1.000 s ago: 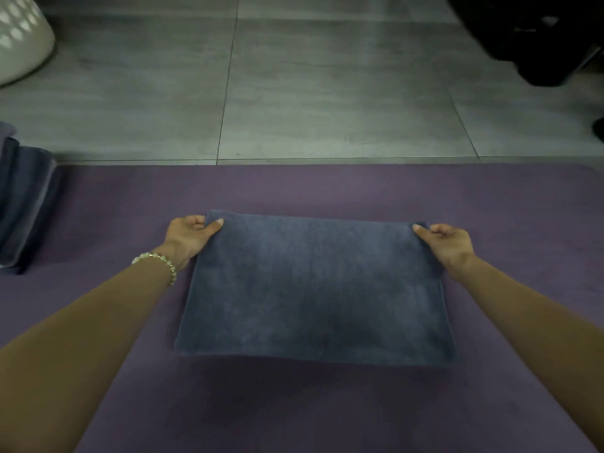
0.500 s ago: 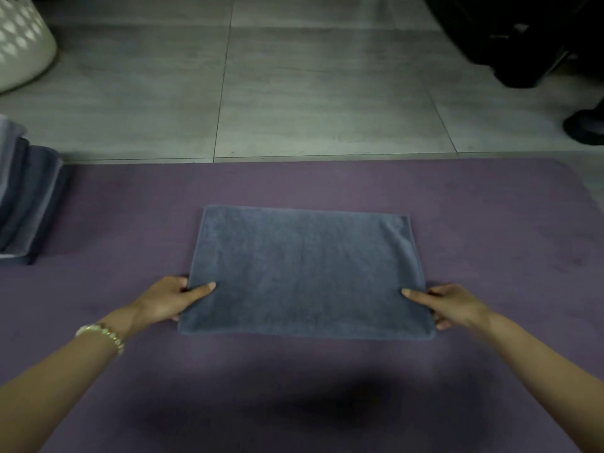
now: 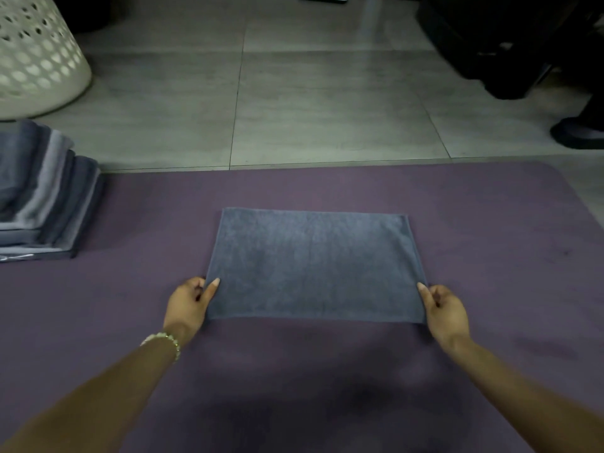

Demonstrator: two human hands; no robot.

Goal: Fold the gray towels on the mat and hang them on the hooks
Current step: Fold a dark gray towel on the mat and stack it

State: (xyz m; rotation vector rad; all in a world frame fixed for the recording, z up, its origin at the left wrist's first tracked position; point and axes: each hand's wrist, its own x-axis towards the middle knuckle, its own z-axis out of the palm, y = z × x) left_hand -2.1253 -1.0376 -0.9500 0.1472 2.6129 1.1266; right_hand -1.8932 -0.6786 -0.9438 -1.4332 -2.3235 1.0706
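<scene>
A grey tiled floor (image 3: 327, 103) fills the far half of the view. Across the near half spreads a purple mat (image 3: 474, 223), its far edge running along a tile joint and its far right corner rounded. On the floor beyond the mat, a bulky black object (image 3: 510, 44) sits at the far right; what it is cannot be told. A white basket (image 3: 36, 57) with a perforated wall stands at the far left.

The gray towel (image 3: 313, 263) lies flat in the middle of the mat as a neat rectangle, its long sides running left to right, well apart from the mat's edges. At the mat's left edge sits a stack of folded towels (image 3: 45, 197) in grey shades, their edges stepped, partly cut off by the frame and well apart from the flat towel.

Two bare forearms reach in from the bottom corners. The left hand (image 3: 186, 305) is at the towel's near left corner, one digit laid on top of the cloth and the other fingers curled at its edge, pinching it. The right hand (image 3: 446, 308) pinches the near right corner in the same way, one digit on top and the rest bent beside the edge. Both corners lie low against the mat.

A dark, shoe-like shape (image 3: 578, 134) rests on the floor at the right edge. A pale beaded bracelet (image 3: 165, 340) circles the left wrist.
</scene>
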